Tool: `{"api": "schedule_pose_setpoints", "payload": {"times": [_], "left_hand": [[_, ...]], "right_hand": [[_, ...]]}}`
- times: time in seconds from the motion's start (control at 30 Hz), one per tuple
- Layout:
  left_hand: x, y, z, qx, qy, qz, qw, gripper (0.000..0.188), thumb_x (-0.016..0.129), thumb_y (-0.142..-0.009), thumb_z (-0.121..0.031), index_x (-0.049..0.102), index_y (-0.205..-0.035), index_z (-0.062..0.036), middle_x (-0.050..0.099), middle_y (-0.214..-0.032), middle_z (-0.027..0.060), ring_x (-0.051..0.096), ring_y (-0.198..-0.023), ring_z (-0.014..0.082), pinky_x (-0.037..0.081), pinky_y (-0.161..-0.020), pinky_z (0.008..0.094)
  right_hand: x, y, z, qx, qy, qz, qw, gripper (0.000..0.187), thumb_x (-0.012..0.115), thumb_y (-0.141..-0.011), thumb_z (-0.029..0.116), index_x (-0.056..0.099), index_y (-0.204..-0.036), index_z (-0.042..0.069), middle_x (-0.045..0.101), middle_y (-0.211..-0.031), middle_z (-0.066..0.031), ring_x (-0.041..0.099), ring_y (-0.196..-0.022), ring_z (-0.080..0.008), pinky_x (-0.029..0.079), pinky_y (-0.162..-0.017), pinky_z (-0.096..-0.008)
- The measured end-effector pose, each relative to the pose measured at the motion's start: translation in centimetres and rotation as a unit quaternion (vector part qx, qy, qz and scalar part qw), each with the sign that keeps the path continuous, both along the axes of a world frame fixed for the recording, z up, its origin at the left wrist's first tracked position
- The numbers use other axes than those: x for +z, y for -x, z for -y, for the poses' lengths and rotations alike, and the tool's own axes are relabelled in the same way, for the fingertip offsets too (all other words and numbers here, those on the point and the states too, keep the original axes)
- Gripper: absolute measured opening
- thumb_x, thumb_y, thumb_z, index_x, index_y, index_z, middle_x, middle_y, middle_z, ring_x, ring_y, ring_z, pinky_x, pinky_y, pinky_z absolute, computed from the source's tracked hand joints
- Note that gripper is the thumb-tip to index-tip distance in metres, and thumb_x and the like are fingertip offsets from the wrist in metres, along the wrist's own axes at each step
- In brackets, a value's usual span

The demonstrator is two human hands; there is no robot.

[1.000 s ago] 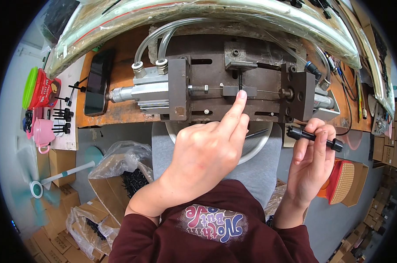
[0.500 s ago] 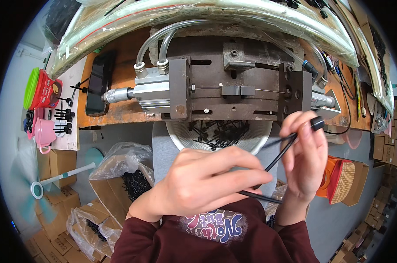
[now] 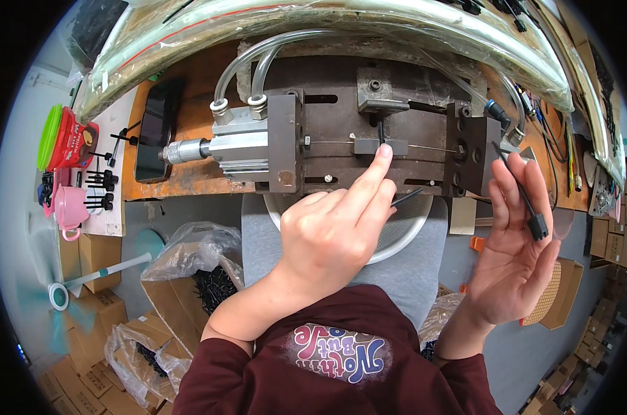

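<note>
My left hand reaches over the fixture, its index fingertip touching a thin black rod set across the small dark block. Another black rod sticks out from under its curled fingers, its other end hidden. To the right, my right hand is turned palm up with fingers loosely bent. Across those fingers lies a black rod with a thick square head, the head toward the palm.
A metal clamping fixture with an air cylinder and clear hoses stands on the wooden bench. Below it, a white basket rests at my lap. A phone lies left; cartons and a bag of black parts stand below.
My left hand has moved up and away from my right hand to the block, where a black rod now lies. My right hand has shifted right and down and loosened its pinch.
</note>
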State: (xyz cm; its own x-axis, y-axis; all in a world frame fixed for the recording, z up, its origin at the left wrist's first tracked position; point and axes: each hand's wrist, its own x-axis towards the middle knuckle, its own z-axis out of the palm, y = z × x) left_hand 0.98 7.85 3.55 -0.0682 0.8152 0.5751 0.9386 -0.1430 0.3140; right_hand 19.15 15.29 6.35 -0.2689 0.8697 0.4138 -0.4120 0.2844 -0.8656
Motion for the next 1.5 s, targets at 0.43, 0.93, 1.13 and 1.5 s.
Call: {"api": "schedule_pose_setpoints", "payload": {"times": [0.43,0.93,1.13,1.5], "left_hand": [[0.8,1.3,0.6,-0.068,0.048,0.091,0.992,0.031,0.082,-0.067,-0.017,0.069,-0.093,-0.0039,0.069,-0.116,0.0097,0.070,-0.072,0.0195,0.053,-0.058,0.0254],[2.9,2.1,4.3,-0.135,0.219,0.709,0.657,0.041,0.036,-0.105,-0.035,0.053,-0.098,0.0018,0.056,-0.067,0.0077,0.047,-0.054,0.0082,0.036,-0.048,0.0196],[2.6,1.8,4.5,-0.192,0.235,0.745,0.594,0.037,0.035,-0.106,-0.029,0.051,-0.096,0.0034,0.065,-0.069,0.0211,0.054,-0.043,0.0149,0.042,-0.042,0.0220],[4.0,0.6,6.5,-0.175,0.268,0.702,0.636,0.033,0.043,-0.104,-0.020,0.061,-0.088,0.0021,0.069,-0.075,0.0131,0.056,-0.049,0.0081,0.042,-0.045,0.0192]], "right_hand": [[1.0,1.2,-0.1,-0.077,-0.266,0.346,0.896,0.036,0.077,-0.066,-0.007,0.068,-0.100,-0.001,0.064,-0.118,-0.0181,0.066,-0.100,-0.0269,0.054,-0.086,-0.0341],[0.2,4.7,0.1,-0.004,-0.398,0.538,0.743,0.026,0.064,-0.070,0.004,0.062,-0.096,0.004,0.065,-0.124,-0.0127,0.057,-0.054,-0.0165,0.049,-0.055,-0.0271],[0.3,4.8,0.1,0.024,-0.260,0.441,0.859,0.022,0.070,-0.077,0.001,0.066,-0.099,0.001,0.070,-0.109,-0.0104,0.060,-0.058,-0.0106,0.047,-0.053,-0.0231],[1.7,5.9,3.4,0.148,0.156,0.128,0.968,0.011,0.059,-0.095,0.006,0.064,-0.096,-0.004,0.063,-0.081,-0.0029,0.049,-0.061,-0.0021,0.038,-0.053,-0.0168]]}}
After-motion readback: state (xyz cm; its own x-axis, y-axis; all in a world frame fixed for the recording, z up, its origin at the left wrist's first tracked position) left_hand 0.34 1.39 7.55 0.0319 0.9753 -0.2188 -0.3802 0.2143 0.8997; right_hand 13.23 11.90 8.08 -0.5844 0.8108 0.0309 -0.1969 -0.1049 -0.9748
